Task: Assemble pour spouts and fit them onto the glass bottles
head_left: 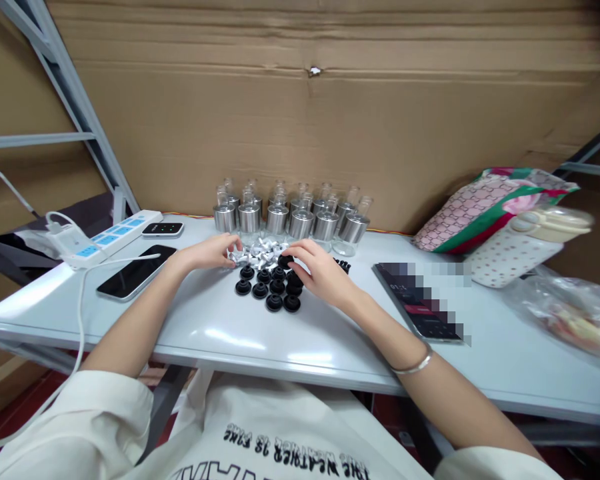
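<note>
- Right hand [320, 270]: grip closed by the fingertips on one black cap [285, 261], held at the far edge of the cap cluster.
- Left hand [211, 253]: fingers curled, tips touching the pile of small silver parts [260, 253]; whether the grip encloses a part cannot be determined.
- Black caps [273, 288]: set in rows on the white tabletop [220, 327], directly between both hands and just in front of the silver pile.
- Glass bottles with silver collars [290, 217]: standing upright in rows behind the pile, against the cardboard wall [330, 113].
- Left side: dark phone [136, 272], lying flat; power strip [117, 237] beyond it.
- Right side: second phone [420, 303], patterned bag [485, 207], plastic bag [570, 310].
</note>
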{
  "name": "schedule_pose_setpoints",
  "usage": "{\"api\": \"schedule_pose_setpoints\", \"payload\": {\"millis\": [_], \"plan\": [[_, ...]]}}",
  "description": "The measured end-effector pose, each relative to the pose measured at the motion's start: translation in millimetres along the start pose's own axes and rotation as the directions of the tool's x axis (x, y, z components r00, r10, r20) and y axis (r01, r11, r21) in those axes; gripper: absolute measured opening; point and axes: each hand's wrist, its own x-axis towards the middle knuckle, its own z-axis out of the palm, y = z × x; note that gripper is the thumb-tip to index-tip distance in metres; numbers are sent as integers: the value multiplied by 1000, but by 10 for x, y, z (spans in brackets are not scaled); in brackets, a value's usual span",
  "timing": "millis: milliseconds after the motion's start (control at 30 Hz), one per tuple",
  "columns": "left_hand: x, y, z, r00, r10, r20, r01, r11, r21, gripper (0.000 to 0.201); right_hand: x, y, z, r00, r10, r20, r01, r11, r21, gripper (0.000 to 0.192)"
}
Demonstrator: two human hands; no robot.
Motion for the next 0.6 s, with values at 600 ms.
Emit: {"api": "schedule_pose_setpoints", "payload": {"millis": [600], "plan": [[12,183,55,957,191,-220,-180,981,67,24,12,-38,50,978,-50,205,44,999,32,2]]}}
